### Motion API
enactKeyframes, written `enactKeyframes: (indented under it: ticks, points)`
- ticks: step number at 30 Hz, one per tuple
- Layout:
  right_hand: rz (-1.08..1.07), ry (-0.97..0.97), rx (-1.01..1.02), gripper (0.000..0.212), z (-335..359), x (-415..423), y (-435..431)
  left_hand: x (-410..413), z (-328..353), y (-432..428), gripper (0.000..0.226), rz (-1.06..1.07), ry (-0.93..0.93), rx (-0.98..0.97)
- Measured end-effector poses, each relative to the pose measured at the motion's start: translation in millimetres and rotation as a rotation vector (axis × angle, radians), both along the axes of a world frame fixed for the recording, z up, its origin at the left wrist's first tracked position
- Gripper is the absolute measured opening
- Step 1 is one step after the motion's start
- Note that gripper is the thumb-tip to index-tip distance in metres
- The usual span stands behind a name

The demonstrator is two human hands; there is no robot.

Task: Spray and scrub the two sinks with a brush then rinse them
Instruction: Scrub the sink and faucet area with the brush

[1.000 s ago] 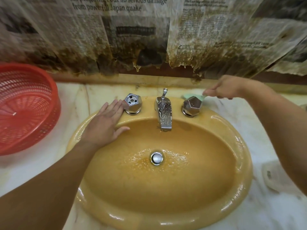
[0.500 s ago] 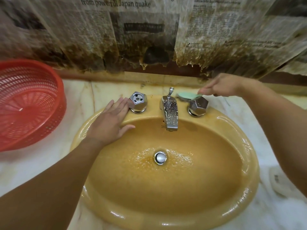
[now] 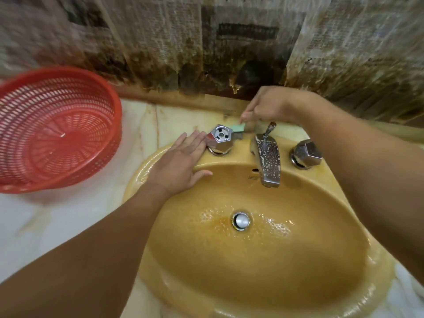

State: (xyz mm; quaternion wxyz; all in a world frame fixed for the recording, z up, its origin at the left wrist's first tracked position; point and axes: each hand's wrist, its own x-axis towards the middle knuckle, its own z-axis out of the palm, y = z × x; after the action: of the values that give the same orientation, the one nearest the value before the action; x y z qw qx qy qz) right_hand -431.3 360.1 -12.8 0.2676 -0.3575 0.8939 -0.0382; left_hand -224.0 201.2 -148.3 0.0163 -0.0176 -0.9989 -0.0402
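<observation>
Since the earlier frames your right hand (image 3: 268, 104) has carried the pale green brush (image 3: 238, 128) leftward, from behind the right chrome faceted tap handle (image 3: 306, 153) to behind the left chrome faceted tap handle (image 3: 220, 140). Your left hand (image 3: 181, 161) stays flat, fingers straight, on the glossy yellow oval sink (image 3: 263, 294) rim at centre-left. At upper centre, your right hand's curled fingers pinch the brush, just beyond your left fingertips.

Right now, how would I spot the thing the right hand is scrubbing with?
Find the yellow sink and its chrome spout. Behind the rim, between the spout and the left tap, the right hand pinches a small brush. It is the only pale green thing there; its neighbours are chrome.
</observation>
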Motion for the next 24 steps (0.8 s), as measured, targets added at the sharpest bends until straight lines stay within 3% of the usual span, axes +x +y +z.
enactKeyframes:
  ticks: [3,8,13,17,20,24]
  points:
    - [0.002,0.187,0.02,0.031,0,4,-3,0,0,0,0.092,0.005,-0.005,0.002]
    - [-0.074,-0.017,-0.029,0.026,4,9,12,-1,-2,-1,0.093,-0.004,-0.018,0.008]
    - [-0.126,0.475,0.166,0.037,7,57,3,-3,-1,0,0.095,-0.006,-0.016,0.003]
    - [-0.2,0.299,0.119,0.028,4,115,-1,-4,0,0,0.098,0.006,-0.017,0.026]
    - [-0.283,0.154,0.126,0.035,5,150,2,-3,5,3,0.098,0.03,-0.013,0.086]
    - [-0.357,0.178,0.081,0.034,2,181,10,18,11,3,0.091,0.192,0.039,0.211]
